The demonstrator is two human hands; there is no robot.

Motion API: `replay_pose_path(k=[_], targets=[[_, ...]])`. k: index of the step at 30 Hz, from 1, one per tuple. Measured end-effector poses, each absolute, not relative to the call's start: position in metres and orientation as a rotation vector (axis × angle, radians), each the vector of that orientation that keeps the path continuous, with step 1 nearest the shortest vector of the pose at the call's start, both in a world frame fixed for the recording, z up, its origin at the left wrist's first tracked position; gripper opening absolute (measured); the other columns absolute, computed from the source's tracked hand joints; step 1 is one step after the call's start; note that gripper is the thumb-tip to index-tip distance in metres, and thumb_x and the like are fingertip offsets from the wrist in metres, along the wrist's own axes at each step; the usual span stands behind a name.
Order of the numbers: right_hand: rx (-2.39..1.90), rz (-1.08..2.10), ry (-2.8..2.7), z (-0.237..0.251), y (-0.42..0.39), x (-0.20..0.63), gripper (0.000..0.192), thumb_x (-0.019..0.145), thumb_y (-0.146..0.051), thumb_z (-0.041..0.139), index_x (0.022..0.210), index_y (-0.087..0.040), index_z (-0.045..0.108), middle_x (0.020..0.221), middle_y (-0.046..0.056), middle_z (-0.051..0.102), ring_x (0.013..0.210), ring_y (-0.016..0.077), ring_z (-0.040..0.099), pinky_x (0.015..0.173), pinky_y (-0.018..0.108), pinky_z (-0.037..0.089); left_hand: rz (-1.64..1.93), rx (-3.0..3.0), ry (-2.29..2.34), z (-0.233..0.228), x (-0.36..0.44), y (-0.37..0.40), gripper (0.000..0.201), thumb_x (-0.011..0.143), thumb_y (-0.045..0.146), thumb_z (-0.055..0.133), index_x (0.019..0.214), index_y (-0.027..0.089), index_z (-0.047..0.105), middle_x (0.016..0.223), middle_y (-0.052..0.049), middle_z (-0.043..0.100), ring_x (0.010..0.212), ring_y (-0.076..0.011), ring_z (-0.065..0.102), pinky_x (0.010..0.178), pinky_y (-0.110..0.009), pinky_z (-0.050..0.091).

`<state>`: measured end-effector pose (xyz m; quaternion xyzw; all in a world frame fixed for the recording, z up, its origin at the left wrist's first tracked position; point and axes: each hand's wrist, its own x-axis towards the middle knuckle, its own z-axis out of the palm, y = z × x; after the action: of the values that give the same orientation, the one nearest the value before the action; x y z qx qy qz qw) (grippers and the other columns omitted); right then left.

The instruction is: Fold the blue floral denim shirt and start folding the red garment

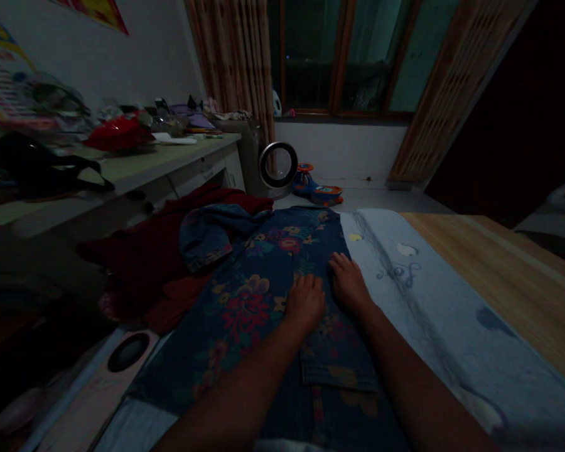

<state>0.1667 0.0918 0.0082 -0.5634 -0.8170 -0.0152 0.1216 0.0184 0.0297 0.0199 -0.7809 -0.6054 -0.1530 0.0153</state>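
Note:
A dark blue denim jacket [247,314] with red and yellow flowers lies spread over a pale blue blanket. One of its sleeves [339,358] is laid across the body, with the cuff toward me; the other sleeve [204,235] sticks out to the far left. My left hand [306,301] rests on the folded sleeve, its fingers curled on the cloth; the fingertips are partly hidden. At the jacket's right edge, my right hand [348,281] lies with fingers stretched out and slightly apart, touching the fabric.
Dark red clothes [145,270] are heaped left of the jacket. The blanket [405,301] reaches right to a wooden board surface [508,263]. A pale fan-like object [98,389] lies at lower left. Beyond are a cluttered desk [211,147], a round-headed fan [279,164] and a ride-on toy [317,188].

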Motion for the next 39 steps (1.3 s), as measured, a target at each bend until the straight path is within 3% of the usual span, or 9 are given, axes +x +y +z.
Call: replay_pose_path(k=[3,8,15,19,24,29,33,39], targets=[[-1.434,0.121,-2.525,0.006,0.090,0.159,0.049,0.094,-0.017,0.032,0.140,-0.012,0.046,0.152,0.012,0.038,0.140,0.0209,0.034,0.114,0.039,0.027,-0.508,-2.404,-1.915,0.018,0.019,0.031,0.018,0.091,0.026,0.052,0.105,0.016,0.057,0.105,-0.009,0.059,0.103,-0.0258,0.053,0.089,-0.039,0.044],[-1.447,0.162,-2.579,0.002,0.090,0.156,0.051,0.096,-0.026,0.035,0.144,-0.010,0.041,0.153,0.013,0.035,0.142,0.0246,0.030,0.114,0.042,0.026,-0.506,-2.442,-1.915,0.021,0.021,0.029,0.016,0.090,0.026,0.053,0.102,0.017,0.058,0.103,-0.008,0.060,0.102,-0.0256,0.053,0.089,-0.038,0.044],[-1.665,0.018,-2.490,-0.001,0.092,0.156,0.054,0.098,-0.038,0.036,0.146,-0.013,0.039,0.155,0.016,0.030,0.142,0.0296,0.029,0.112,0.044,0.026,-0.472,-2.442,-1.928,0.024,0.028,0.020,0.036,0.085,0.031,0.057,0.118,0.017,0.056,0.109,-0.010,0.061,0.106,-0.0277,0.053,0.094,-0.041,0.042],[-1.771,-0.018,-2.396,-0.003,0.093,0.156,0.060,0.097,-0.048,0.035,0.146,-0.013,0.038,0.155,0.018,0.029,0.142,0.0314,0.027,0.111,0.045,0.025,-0.459,-2.445,-1.917,0.021,0.028,0.015,0.049,0.085,0.036,0.056,0.129,0.015,0.051,0.125,-0.014,0.057,0.115,-0.0298,0.051,0.098,-0.042,0.041],[-1.867,0.019,-2.332,-0.002,0.095,0.165,0.064,0.096,-0.053,0.034,0.147,-0.014,0.036,0.156,0.017,0.028,0.142,0.0302,0.026,0.112,0.045,0.024,-0.438,-2.512,-1.935,0.014,0.020,0.006,0.057,0.088,0.051,0.050,0.132,0.016,0.049,0.148,-0.014,0.041,0.132,-0.0300,0.039,0.108,-0.044,0.033],[-1.948,0.041,-2.284,-0.002,0.099,0.175,0.064,0.097,-0.054,0.030,0.148,-0.014,0.034,0.157,0.017,0.026,0.142,0.0304,0.026,0.112,0.049,0.023,-0.432,-2.539,-1.995,0.010,0.016,0.000,0.064,0.090,0.055,0.043,0.141,0.018,0.040,0.156,-0.009,0.031,0.142,-0.0287,0.027,0.112,-0.046,0.030],[-1.952,0.033,-2.289,0.003,0.098,0.175,0.063,0.096,-0.052,0.033,0.145,-0.013,0.037,0.155,0.018,0.028,0.142,0.0301,0.027,0.112,0.049,0.023,-0.440,-2.508,-1.988,0.009,0.016,-0.001,0.058,0.094,0.051,0.038,0.142,0.019,0.041,0.156,-0.008,0.032,0.145,-0.0262,0.022,0.115,-0.047,0.025],[-1.592,0.045,-2.467,0.012,0.073,0.163,0.044,0.093,-0.022,0.039,0.135,-0.011,0.049,0.152,0.015,0.037,0.140,0.0233,0.032,0.114,0.042,0.025,-0.536,-2.463,-1.970,0.008,0.014,-0.001,0.044,0.097,0.031,0.031,0.137,0.022,0.046,0.152,-0.004,0.040,0.142,-0.0203,0.029,0.117,-0.047,0.021]])
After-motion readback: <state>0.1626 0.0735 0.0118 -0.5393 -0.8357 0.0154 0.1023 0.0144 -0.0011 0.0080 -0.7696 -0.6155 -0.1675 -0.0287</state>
